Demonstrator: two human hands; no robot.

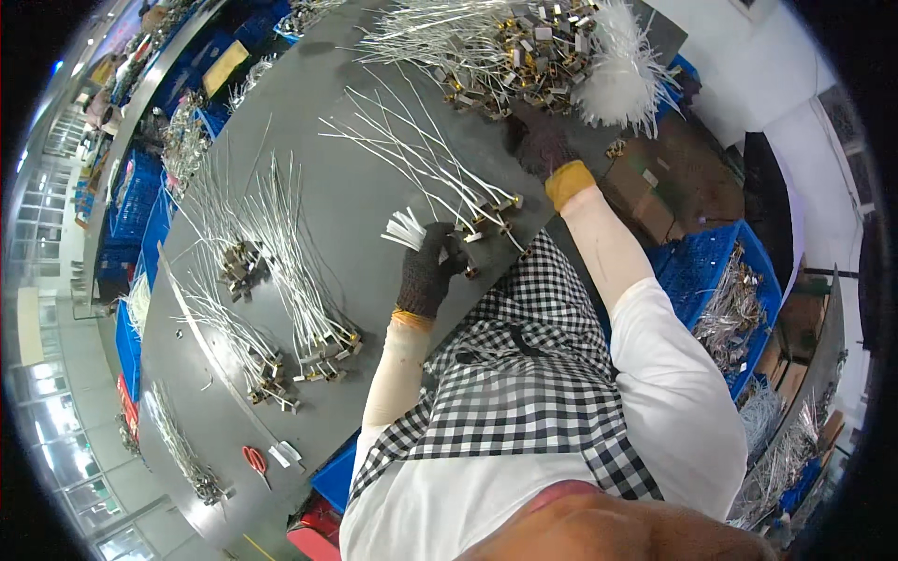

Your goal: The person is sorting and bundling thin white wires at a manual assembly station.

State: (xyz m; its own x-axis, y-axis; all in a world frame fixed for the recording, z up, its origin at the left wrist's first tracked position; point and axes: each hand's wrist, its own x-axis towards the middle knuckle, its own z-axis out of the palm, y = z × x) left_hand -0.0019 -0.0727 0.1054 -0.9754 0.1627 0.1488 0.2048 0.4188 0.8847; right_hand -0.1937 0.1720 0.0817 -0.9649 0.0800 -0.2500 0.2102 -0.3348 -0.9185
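Observation:
My left hand (pixel 428 273), in a dark glove, is closed around a bundle of short white strips (pixel 404 229) that stick out past the fingers. Right beside it lies a loose group of white wires (pixel 426 159) with small dark and metallic end pieces (pixel 482 224) near the table edge. My right hand (pixel 543 142), in a dark glove with a yellow cuff, reaches to the near edge of a large heap of wired parts (pixel 528 61). Its fingers blend into the dark parts, so their grip is unclear. A bunch of white translucent strips (pixel 622 70) lies beside that heap.
Further wire bundles (pixel 295 252) lie on the grey table (pixel 365 56) at left. Red-handled scissors (pixel 254 460) and a small white tag (pixel 284 453) are near the lower left edge. A blue crate (pixel 716 309) of wired parts stands at right. Blue bins (pixel 136 192) line the far left.

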